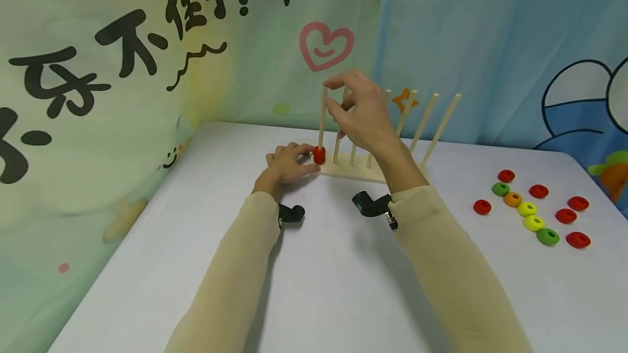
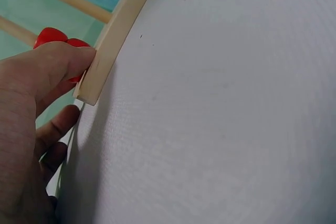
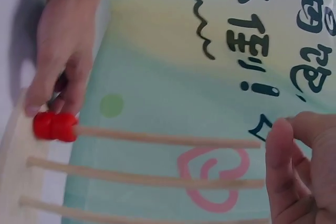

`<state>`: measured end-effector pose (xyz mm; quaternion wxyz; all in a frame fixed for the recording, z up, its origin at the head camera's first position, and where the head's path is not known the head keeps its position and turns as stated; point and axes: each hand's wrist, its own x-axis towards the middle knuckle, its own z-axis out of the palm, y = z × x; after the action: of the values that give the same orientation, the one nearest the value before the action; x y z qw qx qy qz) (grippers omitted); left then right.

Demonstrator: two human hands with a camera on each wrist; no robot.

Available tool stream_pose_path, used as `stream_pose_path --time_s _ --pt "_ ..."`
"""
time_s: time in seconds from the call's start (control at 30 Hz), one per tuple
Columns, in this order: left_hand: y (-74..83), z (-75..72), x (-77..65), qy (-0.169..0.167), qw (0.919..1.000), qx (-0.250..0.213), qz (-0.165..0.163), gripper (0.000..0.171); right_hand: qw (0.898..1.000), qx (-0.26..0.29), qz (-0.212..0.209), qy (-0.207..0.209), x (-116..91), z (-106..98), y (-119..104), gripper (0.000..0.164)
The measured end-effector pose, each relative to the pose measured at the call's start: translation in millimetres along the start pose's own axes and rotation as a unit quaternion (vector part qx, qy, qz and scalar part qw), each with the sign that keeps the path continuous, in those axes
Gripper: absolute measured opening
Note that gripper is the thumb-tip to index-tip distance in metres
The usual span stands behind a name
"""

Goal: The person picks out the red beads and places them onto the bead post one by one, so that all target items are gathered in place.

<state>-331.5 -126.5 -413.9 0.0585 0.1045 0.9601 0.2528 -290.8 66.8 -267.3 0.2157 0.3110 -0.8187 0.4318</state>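
Observation:
A wooden peg rack (image 1: 353, 170) stands at the far side of the white table, with a row of upright pegs. Two red beads (image 1: 319, 155) sit stacked at the foot of its leftmost peg (image 3: 173, 138). My left hand (image 1: 289, 163) grips the rack's left end, the thumb (image 2: 71, 59) on the near edge beside the beads. Up at the top of that same peg is my right hand (image 1: 360, 108), thumb and forefinger apart around the tip in the head view. No bead shows between its fingers (image 3: 278, 150).
Loose beads lie on the table at the right: several red ones (image 1: 566, 215), two green (image 1: 548, 237), two yellow (image 1: 533, 223) and one orange (image 1: 512, 199). A printed cloth backdrop (image 1: 441, 31) hangs behind and to the left of the table (image 1: 333, 287).

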Motion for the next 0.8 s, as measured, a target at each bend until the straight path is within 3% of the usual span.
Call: stream_pose_path --time_s 0.2,0.63,0.8 --pt "-2.8 1.2 -1.3 -0.008 0.9999 -0.005 -0.005 0.060 0.998 -0.037 -0.044 0.031 -25 -3 15 0.022" --pt "3.8 1.5 0.2 0.002 1.0000 -0.006 0.003 0.060 1.000 -0.028 -0.004 -0.007 -72 -51 43 0.025" --pt "4.1 4.7 -2.0 0.008 0.9999 -0.009 0.003 0.059 0.998 -0.067 -0.005 -0.012 -92 -63 59 0.022"
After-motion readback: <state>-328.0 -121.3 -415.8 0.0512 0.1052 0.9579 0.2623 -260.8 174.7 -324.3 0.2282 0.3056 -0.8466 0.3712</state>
